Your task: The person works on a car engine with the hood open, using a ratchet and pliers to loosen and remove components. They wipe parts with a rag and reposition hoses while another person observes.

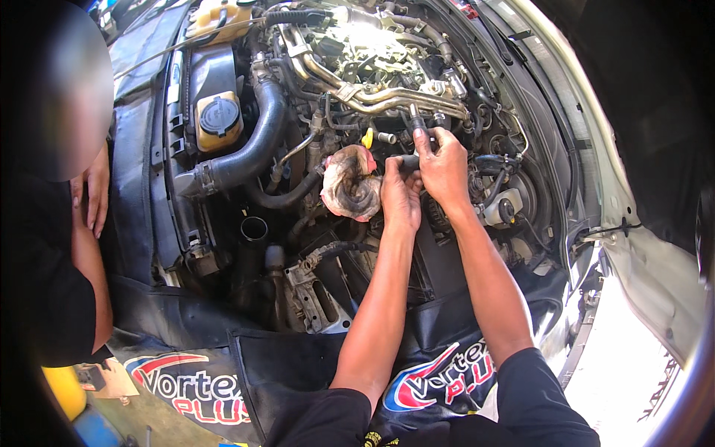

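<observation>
My right hand [443, 164] is closed on the upper part of a dark hose [408, 160], just below a metal pipe end [415, 112] at the engine's metal lines. My left hand [401, 195] is lower and left of it, fingers curled round the same hose. A stained, crumpled rag [348, 186] with pink edges sits beside my left hand on the engine. Above the rag are a yellow dipstick handle [368, 137] and a short pipe stub [386, 137]. Whether the hose is joined to the metal pipe end is hidden by my fingers.
A co-worker's hand and arm [89, 223] rest at the left edge. Round my hands are a coolant tank [217, 119], a large black hose [264, 127] and a reservoir [503, 207]. A black fender cover [283, 357] lies along the front; the raised bonnet [648, 89] is at the right.
</observation>
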Available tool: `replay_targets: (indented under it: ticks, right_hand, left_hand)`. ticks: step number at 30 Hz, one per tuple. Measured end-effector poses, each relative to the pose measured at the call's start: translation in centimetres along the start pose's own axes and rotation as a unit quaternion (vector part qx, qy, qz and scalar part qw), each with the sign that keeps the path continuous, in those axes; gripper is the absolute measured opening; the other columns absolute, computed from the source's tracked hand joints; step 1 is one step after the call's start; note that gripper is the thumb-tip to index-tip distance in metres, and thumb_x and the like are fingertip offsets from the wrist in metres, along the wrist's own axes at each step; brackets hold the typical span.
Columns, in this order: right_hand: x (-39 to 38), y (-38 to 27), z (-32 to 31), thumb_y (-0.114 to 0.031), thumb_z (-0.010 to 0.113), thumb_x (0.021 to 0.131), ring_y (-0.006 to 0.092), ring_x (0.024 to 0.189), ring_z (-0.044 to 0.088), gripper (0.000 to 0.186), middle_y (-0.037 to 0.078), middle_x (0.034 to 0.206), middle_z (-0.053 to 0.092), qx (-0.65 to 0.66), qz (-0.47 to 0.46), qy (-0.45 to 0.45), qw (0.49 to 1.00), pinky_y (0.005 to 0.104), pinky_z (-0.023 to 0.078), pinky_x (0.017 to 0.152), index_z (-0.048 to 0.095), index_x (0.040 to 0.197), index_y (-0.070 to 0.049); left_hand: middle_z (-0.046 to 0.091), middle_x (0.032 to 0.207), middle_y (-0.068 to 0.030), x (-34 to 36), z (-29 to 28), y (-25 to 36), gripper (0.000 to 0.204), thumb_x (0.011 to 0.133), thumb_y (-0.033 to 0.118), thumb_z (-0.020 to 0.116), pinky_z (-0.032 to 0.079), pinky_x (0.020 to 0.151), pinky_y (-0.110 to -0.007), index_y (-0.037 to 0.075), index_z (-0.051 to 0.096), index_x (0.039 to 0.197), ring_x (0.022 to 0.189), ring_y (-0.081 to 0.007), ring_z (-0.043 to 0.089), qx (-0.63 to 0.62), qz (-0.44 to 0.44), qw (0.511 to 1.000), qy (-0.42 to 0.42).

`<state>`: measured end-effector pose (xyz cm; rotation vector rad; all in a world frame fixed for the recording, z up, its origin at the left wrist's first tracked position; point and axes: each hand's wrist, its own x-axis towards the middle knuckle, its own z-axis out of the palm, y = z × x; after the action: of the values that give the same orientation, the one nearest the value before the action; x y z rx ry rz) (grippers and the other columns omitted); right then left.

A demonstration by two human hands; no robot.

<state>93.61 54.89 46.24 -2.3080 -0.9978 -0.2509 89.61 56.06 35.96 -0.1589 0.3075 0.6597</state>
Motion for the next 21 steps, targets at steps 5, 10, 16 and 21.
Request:
replay_targets:
  ticks: [5, 10, 16, 21]
  right_hand:
    - [0.0, -0.2, 0.4, -0.031, 0.062, 0.101, 0.0503, 0.09, 0.064, 0.039, 0.029, 0.093, 0.066, -0.008, -0.017, 0.01, 1.0, 0.0538, 0.049, 0.079, 0.064, 0.093, 0.007]
    - [0.2, -1.5, 1.4, -0.031, 0.05, 0.106, 0.0517, 0.094, 0.064, 0.042, 0.032, 0.096, 0.067, -0.088, 0.012, 0.029, 0.996, 0.0575, 0.049, 0.082, 0.061, 0.089, 0.006]
    - [0.5, -2.1, 0.4, -0.04, 0.054, 0.105, 0.0544, 0.097, 0.064, 0.051, 0.035, 0.097, 0.068, -0.029, 0.089, -0.045, 0.995, 0.0549, 0.051, 0.083, 0.063, 0.094, 0.009]
    - [-0.2, -2.5, -1.8, -0.039, 0.063, 0.102, 0.0442, 0.083, 0.073, 0.053, 0.035, 0.086, 0.069, 0.059, 0.179, -0.148, 0.971, 0.0475, 0.054, 0.076, 0.066, 0.096, 0.014]
  left_hand:
    - [0.064, 0.104, -0.0015, -0.5, 0.6, 0.6, 0.031, 0.104, 0.042, 0.056, 0.045, 0.07, -0.028, 0.012, 0.061, 0.11, 0.085, -0.0121, 0.06, 0.128, 0.028, 0.991, -0.023]
    - [0.055, 0.097, -0.0021, -0.7, 1.9, -1.3, 0.029, 0.109, 0.033, 0.043, 0.048, 0.082, -0.032, 0.008, 0.055, 0.101, 0.09, -0.0134, 0.056, 0.204, 0.205, 0.957, 0.031]
    - [0.06, 0.107, -0.0056, -0.9, 2.3, -0.3, 0.034, 0.112, 0.035, 0.043, 0.051, 0.086, -0.034, 0.004, 0.055, 0.117, 0.097, -0.0157, 0.06, 0.165, 0.142, 0.976, -0.011]
    - [0.063, 0.102, -0.0011, -0.6, 0.8, -0.7, 0.04, 0.112, 0.041, 0.046, 0.051, 0.075, -0.028, 0.004, 0.058, 0.119, 0.086, -0.0086, 0.059, 0.128, 0.105, 0.985, -0.039]
